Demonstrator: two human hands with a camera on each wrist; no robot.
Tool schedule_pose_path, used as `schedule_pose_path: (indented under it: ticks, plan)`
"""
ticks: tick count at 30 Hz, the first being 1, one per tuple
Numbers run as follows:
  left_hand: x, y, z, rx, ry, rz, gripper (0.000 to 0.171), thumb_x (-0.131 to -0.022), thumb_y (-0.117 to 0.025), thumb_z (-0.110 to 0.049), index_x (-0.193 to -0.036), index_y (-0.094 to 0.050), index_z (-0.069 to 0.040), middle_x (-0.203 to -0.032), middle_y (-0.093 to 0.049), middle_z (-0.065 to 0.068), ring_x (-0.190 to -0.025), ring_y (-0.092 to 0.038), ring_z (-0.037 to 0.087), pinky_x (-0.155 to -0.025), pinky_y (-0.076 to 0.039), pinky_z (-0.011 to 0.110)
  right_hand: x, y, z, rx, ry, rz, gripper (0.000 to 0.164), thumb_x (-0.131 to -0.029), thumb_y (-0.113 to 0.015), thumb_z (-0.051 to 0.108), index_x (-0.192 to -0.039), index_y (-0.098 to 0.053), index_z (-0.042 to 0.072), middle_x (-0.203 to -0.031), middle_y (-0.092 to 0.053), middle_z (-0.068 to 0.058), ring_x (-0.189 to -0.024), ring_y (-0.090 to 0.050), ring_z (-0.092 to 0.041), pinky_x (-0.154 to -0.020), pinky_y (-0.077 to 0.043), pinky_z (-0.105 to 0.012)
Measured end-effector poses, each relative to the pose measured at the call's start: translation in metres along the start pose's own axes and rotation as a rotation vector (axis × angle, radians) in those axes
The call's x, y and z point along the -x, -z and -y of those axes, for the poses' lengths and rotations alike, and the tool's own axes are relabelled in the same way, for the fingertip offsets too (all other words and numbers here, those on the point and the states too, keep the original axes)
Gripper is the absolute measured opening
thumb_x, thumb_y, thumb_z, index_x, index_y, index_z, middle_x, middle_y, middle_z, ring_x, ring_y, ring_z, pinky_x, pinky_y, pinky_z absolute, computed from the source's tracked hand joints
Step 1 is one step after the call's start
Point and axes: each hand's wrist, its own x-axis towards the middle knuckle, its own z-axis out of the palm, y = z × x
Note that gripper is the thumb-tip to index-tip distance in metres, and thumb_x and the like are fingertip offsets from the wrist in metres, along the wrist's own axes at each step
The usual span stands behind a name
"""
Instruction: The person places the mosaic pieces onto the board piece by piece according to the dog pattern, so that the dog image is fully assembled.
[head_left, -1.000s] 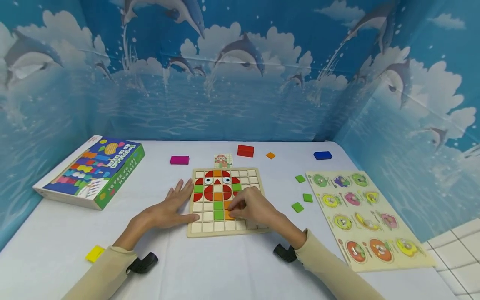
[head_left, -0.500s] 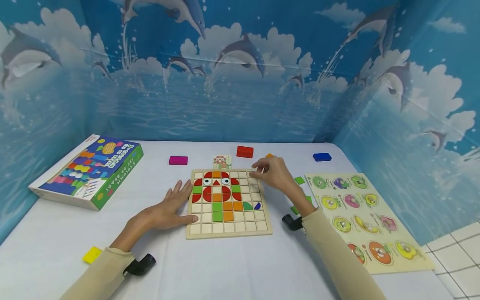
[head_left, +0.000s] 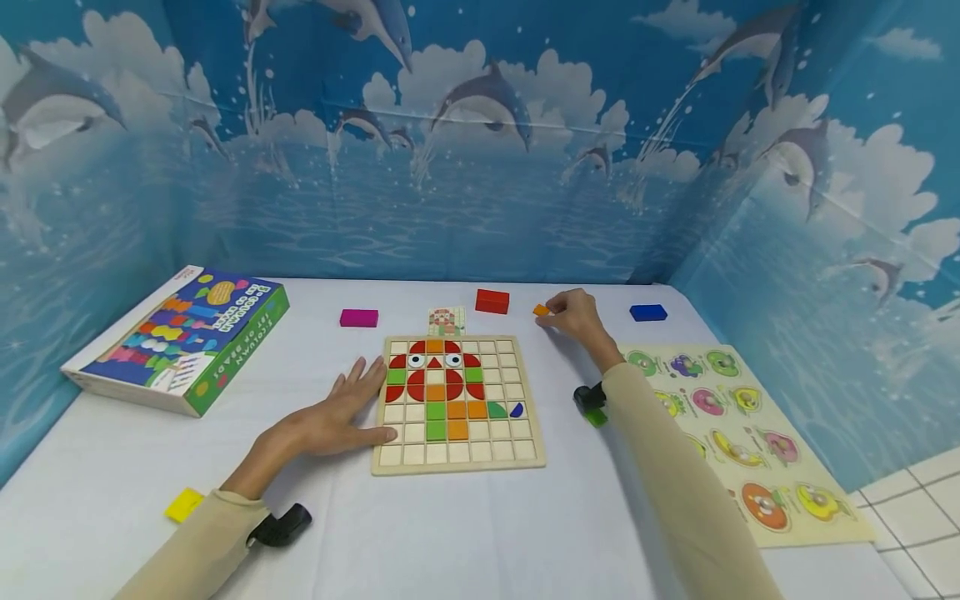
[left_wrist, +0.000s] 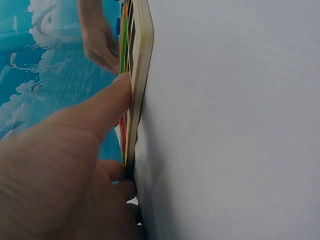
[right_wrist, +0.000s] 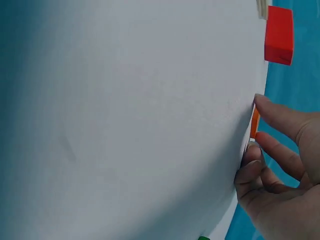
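A square wooden grid board (head_left: 459,471) lies on the white table, with red, green and orange tiles forming a figure with two eyes. Across its left edge rests my left hand (head_left: 337,421), fingers spread and thumb on the rim; the left wrist view shows the thumb (left_wrist: 107,102) on the board's edge. Beyond the board at the back right, my right hand (head_left: 576,317) pinches a small orange tile (head_left: 541,310) by the tabletop. In the right wrist view the thumb and a finger are at either end of the orange tile (right_wrist: 255,122).
A picture card (head_left: 446,321) touches the board's far side. Near the back lie magenta (head_left: 359,318), red (head_left: 492,301) and blue (head_left: 648,312) blocks. A fruit puzzle board (head_left: 750,450) is at right, a game box (head_left: 180,342) at left. A green tile (head_left: 596,417) shows beside the right wrist.
My right hand has left the orange tiles on the board, moved away to the back right and taken hold of the loose orange tile. The left hand has stayed on the board's edge.
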Motion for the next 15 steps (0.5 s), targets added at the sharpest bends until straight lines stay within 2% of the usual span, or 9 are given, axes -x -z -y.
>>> schedule_pose_path:
  ticks: [7,15]
  plan:
    - [0.001,-0.0011,0.0014,0.021,-0.036,-0.003,0.118,-0.093,-0.08,-0.054,-0.173,-0.009,-0.004,-0.181,0.001,0.02,-0.164,0.016,0.045,-0.129,0.005,0.07,-0.0012,0.0009,-0.0064,-0.064,-0.089,0.008,0.025,-0.097,-0.081,0.012,-0.114,-0.078,-0.007,-0.117,-0.074,-0.024,-0.101,-0.067,-0.031,-0.089,-0.059,-0.039]
    - [0.002,-0.0013,0.0,0.003,-0.008,-0.007,0.117,-0.094,-0.079,-0.053,-0.173,-0.008,-0.004,-0.181,0.001,0.018,-0.165,0.016,0.044,-0.13,0.005,0.068,0.0003,0.0006,-0.0027,-0.068,-0.071,0.013,0.019,-0.095,-0.082,0.009,-0.107,-0.075,-0.004,-0.107,-0.073,-0.02,-0.095,-0.065,-0.026,-0.079,-0.054,-0.031]
